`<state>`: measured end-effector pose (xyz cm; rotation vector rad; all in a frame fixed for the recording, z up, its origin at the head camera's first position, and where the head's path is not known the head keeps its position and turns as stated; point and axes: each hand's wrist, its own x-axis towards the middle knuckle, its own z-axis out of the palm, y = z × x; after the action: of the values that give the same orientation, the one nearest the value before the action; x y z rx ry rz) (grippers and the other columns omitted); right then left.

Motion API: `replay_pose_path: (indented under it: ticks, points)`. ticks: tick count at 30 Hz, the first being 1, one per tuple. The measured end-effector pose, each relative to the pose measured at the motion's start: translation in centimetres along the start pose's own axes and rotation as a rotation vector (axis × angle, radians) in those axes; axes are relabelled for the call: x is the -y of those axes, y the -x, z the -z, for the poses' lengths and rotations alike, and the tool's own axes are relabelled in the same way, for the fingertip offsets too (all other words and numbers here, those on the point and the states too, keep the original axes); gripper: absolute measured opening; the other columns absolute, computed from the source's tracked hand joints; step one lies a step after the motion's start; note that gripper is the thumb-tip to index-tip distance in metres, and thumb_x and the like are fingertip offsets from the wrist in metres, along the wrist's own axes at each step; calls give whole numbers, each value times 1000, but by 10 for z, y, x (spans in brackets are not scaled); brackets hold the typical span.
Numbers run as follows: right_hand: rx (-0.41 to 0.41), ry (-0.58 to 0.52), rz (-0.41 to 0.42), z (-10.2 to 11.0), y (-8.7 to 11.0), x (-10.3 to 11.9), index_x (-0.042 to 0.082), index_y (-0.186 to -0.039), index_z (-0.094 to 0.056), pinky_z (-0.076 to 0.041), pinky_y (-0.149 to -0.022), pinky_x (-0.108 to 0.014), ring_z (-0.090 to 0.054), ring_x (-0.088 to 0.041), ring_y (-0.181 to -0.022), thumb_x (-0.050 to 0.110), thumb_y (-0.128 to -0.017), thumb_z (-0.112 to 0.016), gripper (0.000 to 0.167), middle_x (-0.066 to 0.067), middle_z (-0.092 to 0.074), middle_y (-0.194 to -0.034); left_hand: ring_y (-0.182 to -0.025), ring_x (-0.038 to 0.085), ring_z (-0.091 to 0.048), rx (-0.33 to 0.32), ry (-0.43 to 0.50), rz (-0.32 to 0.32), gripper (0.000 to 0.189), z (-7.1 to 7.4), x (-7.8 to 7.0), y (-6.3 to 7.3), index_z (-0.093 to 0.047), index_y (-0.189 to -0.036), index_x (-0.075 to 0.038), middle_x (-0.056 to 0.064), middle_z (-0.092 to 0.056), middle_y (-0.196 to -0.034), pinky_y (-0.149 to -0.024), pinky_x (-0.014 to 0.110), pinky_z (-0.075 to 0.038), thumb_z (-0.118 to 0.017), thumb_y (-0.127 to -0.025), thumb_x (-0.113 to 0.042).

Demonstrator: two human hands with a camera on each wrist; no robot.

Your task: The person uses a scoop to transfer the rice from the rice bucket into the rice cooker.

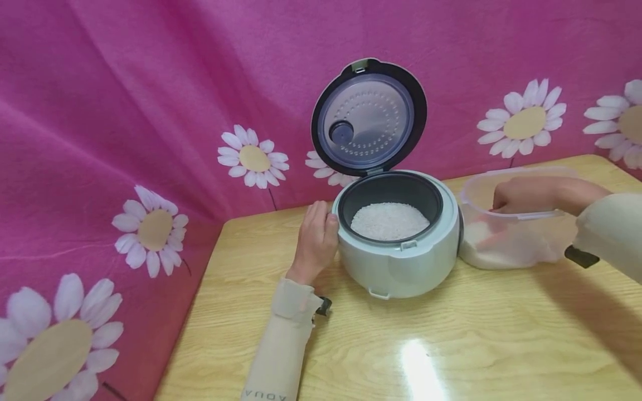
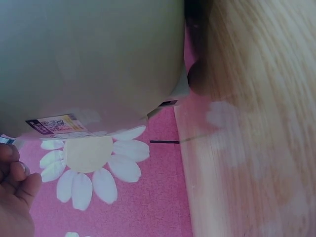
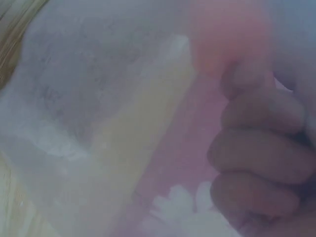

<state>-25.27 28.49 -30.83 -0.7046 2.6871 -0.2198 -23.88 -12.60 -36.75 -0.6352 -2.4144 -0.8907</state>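
Observation:
A pale rice cooker (image 1: 396, 273) stands with its lid (image 1: 373, 122) raised and white rice (image 1: 390, 221) in the dark inner pot (image 1: 426, 200). At the cooker's left rim, my left hand (image 1: 316, 236) grips with curled fingers; the left wrist view catches those fingers (image 2: 15, 170) by the cooker's side. My right hand (image 1: 526, 195) reaches down into a clear plastic container (image 1: 531, 245) of rice (image 1: 478, 234). Its curled fingers (image 3: 261, 158) hold a pinkish-red utensil (image 3: 229, 34), blurred behind the cloudy wall, so I cannot tell its exact kind.
The container stands close against the cooker's right side on a wooden table (image 1: 361, 345). Behind and to the left hangs a magenta cloth (image 1: 165, 100) with large white flowers. The open lid leans back near the cloth.

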Motion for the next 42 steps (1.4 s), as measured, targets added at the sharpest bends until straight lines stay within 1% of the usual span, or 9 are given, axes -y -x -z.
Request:
replay_pose_path:
  ticks: [3, 4, 8, 12, 17, 22, 29, 34, 42]
  points:
    - [19, -43, -21, -2, 0, 0, 21, -75, -70, -36, -59, -21, -43, -1, -60, 20, -95, -63, 20, 11, -49, -66, -90, 25, -50, -1, -2, 6, 32, 0, 0, 1, -49, -96, -3, 13, -50, -89, -80, 35, -44, -34, -100, -31]
    - [29, -72, -28, -2, 0, 0, 21, -78, -71, -37, -60, -21, -45, -2, -62, 20, -95, -62, 19, 11, -50, -67, -90, 25, -50, 0, -3, 4, 32, 0, 0, 2, -50, -96, -3, 13, -50, -89, -80, 35, -44, -33, -100, -30]
    - [37, -109, -49, -3, 1, 0, 20, -75, -70, -36, -57, -20, -43, -2, -59, 20, -95, -62, 21, 11, -46, -64, -91, 25, -50, 4, -4, 1, 31, 1, 0, 2, -50, -97, -4, 12, -50, -89, -81, 35, -44, -34, -100, -30]
    - [23, -85, -50, 0, 1, 0, 21, -76, -71, -37, -58, -21, -45, -3, -59, 23, -96, -62, 22, 10, -47, -64, -92, 25, -51, 6, -4, 8, 32, 2, -2, 1, -50, -98, -4, 13, -51, -91, -82, 36, -45, -34, -101, -31]
    - [16, -81, -61, 2, 2, -2, 19, -89, -78, -41, -62, -25, -53, -9, -67, 24, -96, -62, 19, 7, -57, -70, -92, 26, -52, 5, 2, 16, 32, 2, -2, 0, -51, -99, -3, 13, -52, -91, -83, 37, -46, -34, -101, -30]
    - [3, -67, -57, 1, 3, -1, 14, -98, -80, -43, -65, -28, -54, -11, -72, 25, -97, -62, 21, 5, -63, -78, -92, 26, -51, 3, -1, 14, 32, 0, -1, 1, -51, -99, -2, 13, -53, -91, -83, 37, -45, -33, -100, -28]
    - [-10, -66, -51, 4, 3, 2, 17, -89, -78, -41, -63, -25, -52, -8, -67, 24, -96, -62, 19, 6, -60, -73, -92, 28, -51, -7, 15, -3, 33, 1, -2, 0, -51, -98, -1, 15, -51, -91, -82, 38, -44, -33, -101, -28]
    - [0, -70, -52, 4, 4, 0, 16, -93, -79, -42, -64, -26, -53, -9, -70, 25, -97, -62, 20, 6, -62, -76, -91, 26, -51, -14, 15, -14, 31, 0, -1, 0, -50, -97, -2, 13, -51, -90, -82, 36, -43, -34, -101, -28]
    - [10, -71, -56, 3, 2, -2, 15, -96, -80, -43, -65, -27, -54, -10, -72, 25, -96, -62, 20, 5, -63, -78, -89, 28, -50, -26, 10, -23, 33, 0, 0, 0, -51, -96, 0, 14, -50, -88, -80, 36, -42, -33, -102, -28]
